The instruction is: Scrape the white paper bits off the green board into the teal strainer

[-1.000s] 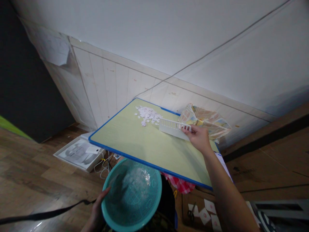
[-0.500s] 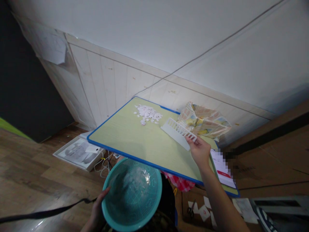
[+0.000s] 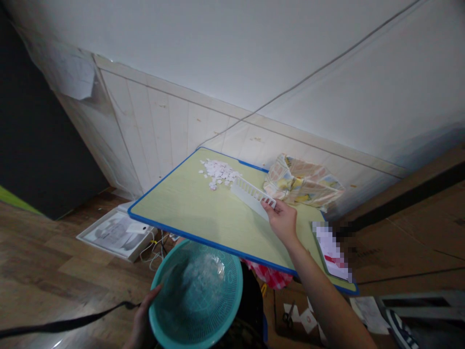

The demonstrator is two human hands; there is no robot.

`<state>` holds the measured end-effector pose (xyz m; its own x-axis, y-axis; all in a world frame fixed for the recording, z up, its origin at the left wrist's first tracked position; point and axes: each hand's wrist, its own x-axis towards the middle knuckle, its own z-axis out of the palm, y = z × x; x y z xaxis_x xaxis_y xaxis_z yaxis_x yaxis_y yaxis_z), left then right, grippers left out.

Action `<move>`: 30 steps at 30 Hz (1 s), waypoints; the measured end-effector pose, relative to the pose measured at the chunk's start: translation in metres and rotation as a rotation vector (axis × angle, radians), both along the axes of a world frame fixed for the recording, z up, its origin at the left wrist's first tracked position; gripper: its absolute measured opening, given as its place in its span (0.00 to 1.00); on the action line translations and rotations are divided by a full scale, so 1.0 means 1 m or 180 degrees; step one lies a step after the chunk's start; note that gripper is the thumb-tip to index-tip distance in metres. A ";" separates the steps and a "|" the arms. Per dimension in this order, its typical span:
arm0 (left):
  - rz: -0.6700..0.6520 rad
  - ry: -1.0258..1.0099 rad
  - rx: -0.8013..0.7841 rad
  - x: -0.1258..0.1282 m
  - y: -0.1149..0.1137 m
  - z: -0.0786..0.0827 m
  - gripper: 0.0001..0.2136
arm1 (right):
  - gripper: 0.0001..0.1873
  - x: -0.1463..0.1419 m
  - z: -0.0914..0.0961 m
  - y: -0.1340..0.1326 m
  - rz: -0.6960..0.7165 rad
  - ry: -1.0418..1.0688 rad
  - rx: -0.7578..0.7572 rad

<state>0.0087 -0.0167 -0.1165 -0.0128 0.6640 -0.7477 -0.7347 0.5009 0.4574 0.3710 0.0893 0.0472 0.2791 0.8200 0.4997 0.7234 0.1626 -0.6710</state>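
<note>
My right hand (image 3: 282, 219) grips one end of a white slotted plastic strip (image 3: 252, 198), like a divider, held slanting over the table (image 3: 181, 208). The strip's far end is close to a pile of small white paper pieces (image 3: 220, 172), near the table's back edge. My left hand (image 3: 145, 310) clasps the rim of a turquoise plastic basket (image 3: 196, 320) below the table's front edge, thumb over the rim and fingers hidden beneath. Something clear and shiny, perhaps plastic film, shows inside the basket.
A patterned cloth or paper bundle (image 3: 305, 182) lies at the back right of the table, a phone or tablet (image 3: 332, 254) at its right edge. Below are scissors (image 3: 288, 315) and white cards (image 3: 308, 320). On the left floor sit a white box (image 3: 116, 232) and cables (image 3: 157, 249).
My right hand has moved left with the white strip, bringing its far end up to the paper pile. My left hand still holds the basket, and the whole view has shifted slightly.
</note>
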 end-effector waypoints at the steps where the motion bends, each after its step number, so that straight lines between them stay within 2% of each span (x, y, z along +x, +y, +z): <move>1: -0.0015 -0.0065 -0.0013 0.000 0.000 0.002 0.08 | 0.14 -0.002 -0.001 0.002 0.0065 0.0053 -0.0015; 4: -0.0143 -0.0174 -0.0101 0.002 0.001 0.013 0.06 | 0.14 -0.006 -0.001 0.003 0.0229 0.0185 -0.0063; 7: -0.0350 -0.0231 -0.0291 0.006 0.004 0.032 0.03 | 0.13 -0.006 0.001 0.002 0.0342 0.0270 -0.0147; 10: -0.0331 -0.0263 -0.0355 0.009 0.008 0.053 0.12 | 0.14 -0.006 0.004 0.007 0.0470 0.0435 -0.0165; 13: -0.0279 -0.0010 -0.0304 0.010 0.010 0.065 0.20 | 0.16 -0.007 0.004 0.018 0.0543 0.0583 -0.0126; 16: -0.0323 0.0194 -0.0129 0.009 0.009 0.070 0.21 | 0.18 -0.011 0.003 0.028 0.0672 0.0576 -0.0196; 19: -0.0336 0.0288 -0.0096 0.010 0.007 0.073 0.20 | 0.17 -0.016 0.004 0.027 0.0812 0.0514 -0.0229; 26: -0.0342 0.0193 0.0008 0.009 0.006 0.078 0.19 | 0.11 -0.020 0.013 -0.005 0.1118 0.0434 -0.0355; 30: -0.0340 0.0146 -0.0104 0.007 0.008 0.082 0.17 | 0.09 -0.015 0.016 -0.024 0.1155 0.0519 -0.0311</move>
